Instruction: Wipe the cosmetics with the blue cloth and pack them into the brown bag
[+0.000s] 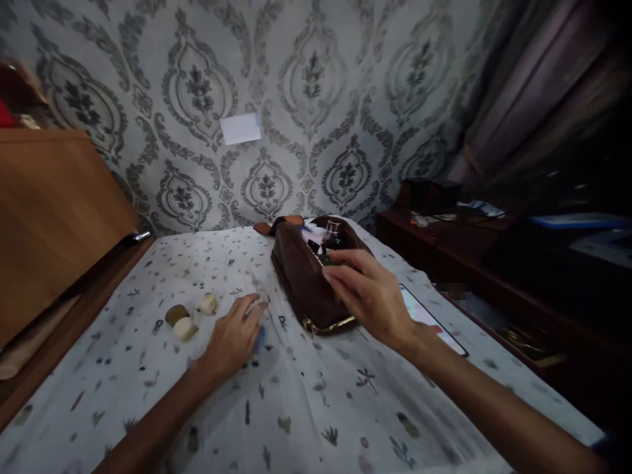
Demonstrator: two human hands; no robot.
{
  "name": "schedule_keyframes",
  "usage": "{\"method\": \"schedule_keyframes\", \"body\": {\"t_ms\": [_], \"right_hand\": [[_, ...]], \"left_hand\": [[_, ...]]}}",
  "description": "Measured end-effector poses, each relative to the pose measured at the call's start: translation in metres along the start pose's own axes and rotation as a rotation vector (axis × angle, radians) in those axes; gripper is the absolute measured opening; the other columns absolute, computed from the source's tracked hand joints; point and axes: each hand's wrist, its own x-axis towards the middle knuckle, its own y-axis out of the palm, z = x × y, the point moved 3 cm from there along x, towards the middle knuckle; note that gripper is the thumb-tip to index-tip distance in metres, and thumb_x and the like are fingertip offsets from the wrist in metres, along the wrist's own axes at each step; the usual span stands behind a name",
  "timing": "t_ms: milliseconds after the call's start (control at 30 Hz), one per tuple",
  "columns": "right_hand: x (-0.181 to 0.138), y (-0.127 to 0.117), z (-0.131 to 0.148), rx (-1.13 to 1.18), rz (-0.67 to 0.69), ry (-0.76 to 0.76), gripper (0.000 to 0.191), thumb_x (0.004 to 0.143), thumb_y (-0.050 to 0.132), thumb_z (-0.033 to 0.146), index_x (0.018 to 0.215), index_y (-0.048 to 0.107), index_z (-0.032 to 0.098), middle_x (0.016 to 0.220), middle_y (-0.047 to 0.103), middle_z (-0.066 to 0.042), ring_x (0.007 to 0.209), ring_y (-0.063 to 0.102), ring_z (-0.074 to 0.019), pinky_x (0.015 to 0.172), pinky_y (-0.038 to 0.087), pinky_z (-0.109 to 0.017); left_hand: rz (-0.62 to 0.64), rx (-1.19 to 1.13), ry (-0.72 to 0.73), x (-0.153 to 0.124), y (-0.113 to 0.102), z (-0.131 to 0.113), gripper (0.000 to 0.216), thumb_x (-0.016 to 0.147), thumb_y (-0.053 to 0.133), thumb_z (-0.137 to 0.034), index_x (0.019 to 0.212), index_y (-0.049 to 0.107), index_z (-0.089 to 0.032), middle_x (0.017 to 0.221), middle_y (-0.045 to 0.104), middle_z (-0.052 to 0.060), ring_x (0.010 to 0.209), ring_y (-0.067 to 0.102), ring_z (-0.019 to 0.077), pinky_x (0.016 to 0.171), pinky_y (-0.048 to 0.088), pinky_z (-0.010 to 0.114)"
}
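A single camera, worn on the person's head, is looking forward and down across a white printed cloth [217,428] toward a patterned wall [271,85], which is filling much of the view's upper part. The left forearm [165,405] and right forearm [494,401] are entering from below, nearest the lens. A brown bag [302,273] is sitting near mid-view, farther off. A wooden panel [54,217] is bordering the left side, a curtain [548,92] the upper right.

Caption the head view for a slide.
Right hand at the mouth of an open brown bag, left hand over the patterned sheet, phone beside the bag.
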Motion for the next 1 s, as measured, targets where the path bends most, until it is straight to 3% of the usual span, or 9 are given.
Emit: {"method": "schedule_keyframes", "body": {"t_ms": [100, 233, 367, 467, 600, 700, 767, 900, 1000], "right_hand": [[-0.022, 0.016, 0.021, 0.14, -0.012, -0.154, 0.019, 0.098, 0.05, 0.02, 0.102, 0.069, 0.023, 0.111, 0.068, -0.011, 0.098, 0.066, -0.0225, 0.083, 0.057, -0.038], [-0.036, 0.049, 0.046, 0.268, 0.12, -0.219, 0.018, 0.098, 0.049, 0.017, 0.097, 0.067, 0.018, 0.101, 0.069, -0.011, 0.091, 0.066, -0.0206, 0.076, 0.056, -0.033], [-0.04, 0.087, 0.059, 0.384, 0.272, -0.137, 0.021, 0.097, 0.05, 0.018, 0.086, 0.067, 0.017, 0.095, 0.069, -0.01, 0.086, 0.065, -0.019, 0.073, 0.054, -0.03], [-0.04, 0.11, 0.067, 0.481, 0.389, -0.006, 0.015, 0.092, 0.056, 0.014, 0.084, 0.068, 0.016, 0.094, 0.068, -0.007, 0.077, 0.064, -0.0157, 0.068, 0.051, -0.026], [-0.04, 0.131, 0.08, 0.597, 0.473, 0.088, 0.015, 0.087, 0.057, 0.009, 0.08, 0.069, 0.016, 0.086, 0.066, -0.004, 0.067, 0.06, -0.0123, 0.062, 0.046, -0.023], [-0.043, 0.141, 0.085, 0.646, 0.447, 0.126, 0.018, 0.085, 0.056, 0.005, 0.078, 0.068, 0.016, 0.082, 0.065, -0.003, 0.068, 0.059, -0.0128, 0.063, 0.045, -0.023], [-0.047, 0.145, 0.085, 0.666, 0.42, 0.155, 0.017, 0.084, 0.057, 0.005, 0.079, 0.069, 0.016, 0.082, 0.065, -0.003, 0.07, 0.06, -0.0134, 0.064, 0.045, -0.023], [-0.052, 0.145, 0.081, 0.666, 0.394, 0.188, 0.015, 0.085, 0.058, 0.007, 0.083, 0.07, 0.016, 0.085, 0.068, -0.004, 0.074, 0.062, -0.0148, 0.066, 0.046, -0.024], [-0.053, 0.141, 0.078, 0.657, 0.39, 0.195, 0.014, 0.087, 0.057, 0.009, 0.085, 0.07, 0.016, 0.086, 0.068, -0.005, 0.075, 0.063, -0.0151, 0.066, 0.047, -0.024]], "left_hand": [[-0.01, 0.081, -0.153, -0.02, -0.017, 0.032, 0.037, 0.095, 0.035, -0.013, 0.121, 0.061, -0.019, 0.129, 0.061, 0.013, 0.116, 0.061, 0.0264, 0.074, 0.059, 0.034], [-0.008, 0.135, -0.468, -0.041, -0.043, 0.087, 0.04, 0.097, 0.03, -0.021, 0.12, 0.063, -0.018, 0.133, 0.059, 0.014, 0.12, 0.058, 0.0287, 0.083, 0.057, 0.039], [0.048, 0.107, -0.65, -0.061, -0.042, 0.134, 0.047, 0.097, 0.028, -0.03, 0.127, 0.061, -0.013, 0.134, 0.06, 0.017, 0.124, 0.056, 0.032, 0.094, 0.051, 0.043], [0.098, 0.043, -0.695, -0.072, -0.03, 0.148, 0.048, 0.098, 0.03, -0.039, 0.122, 0.065, -0.017, 0.121, 0.07, 0.013, 0.112, 0.064, 0.0292, 0.089, 0.052, 0.039], [0.097, -0.038, -0.651, -0.075, -0.022, 0.143, 0.047, 0.098, 0.03, -0.041, 0.123, 0.064, -0.021, 0.12, 0.071, 0.008, 0.107, 0.066, 0.0253, 0.09, 0.051, 0.037], [0.032, -0.187, -0.583, -0.069, -0.026, 0.126, 0.047, 0.096, 0.033, -0.043, 0.125, 0.062, -0.02, 0.119, 0.071, 0.008, 0.109, 0.065, 0.025, 0.096, 0.049, 0.039], [0.018, -0.325, -0.571, -0.062, -0.029, 0.11, 0.047, 0.096, 0.036, -0.046, 0.125, 0.062, -0.02, 0.11, 0.073, 0.008, 0.1, 0.067, 0.0246, 0.092, 0.05, 0.039], [0.006, -0.764, -0.554, -0.043, -0.029, 0.075, 0.044, 0.091, 0.048, -0.051, 0.117, 0.065, -0.019, 0.11, 0.073, 0.009, 0.098, 0.069, 0.0248, 0.086, 0.053, 0.036], [-0.071, -1.17, -0.656, -0.035, -0.025, 0.067, 0.045, 0.084, 0.059, -0.051, 0.112, 0.063, -0.017, 0.106, 0.073, 0.011, 0.092, 0.071, 0.0264, 0.078, 0.057, 0.037]]}}
